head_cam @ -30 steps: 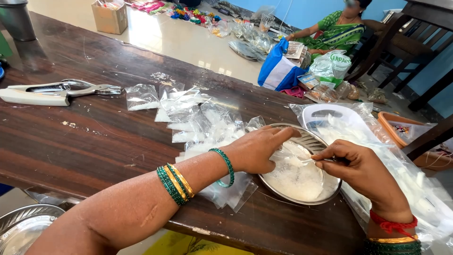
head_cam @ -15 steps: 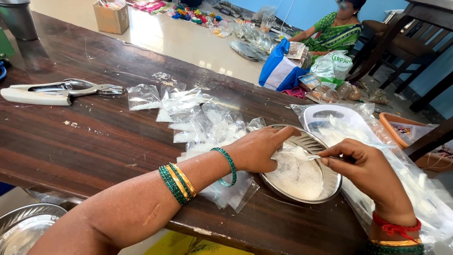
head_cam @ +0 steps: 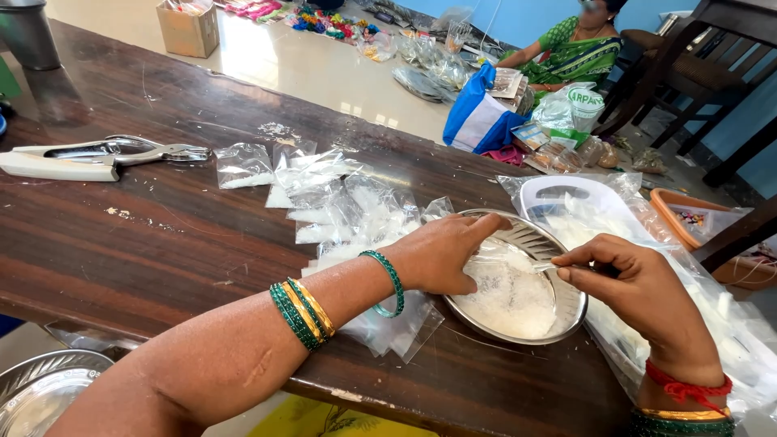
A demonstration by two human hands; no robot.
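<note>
**Steel plate of white grains under both our hands**

Wooden table [head_cam: 162, 243] carries everything we see. Near its left edge lies a plier-like metal tool [head_cam: 121, 151] beside a white bar [head_cam: 57, 167]. Toward the middle, small clear bags [head_cam: 324, 190] with white grains lie spread out. Our left hand [head_cam: 441, 255], green bangles on the wrist, rests on the near rim of the steel plate [head_cam: 558, 320], fingers curled over a clear bag, pinching it against the plate. The plate sits close to the table's front edge and holds white grains [head_cam: 510, 295]. Our right hand [head_cam: 639, 283] grips a small spoon [head_cam: 544, 267], its tip over the grains. At the right edge lies a white tray [head_cam: 566, 202] in clear plastic.
</note>
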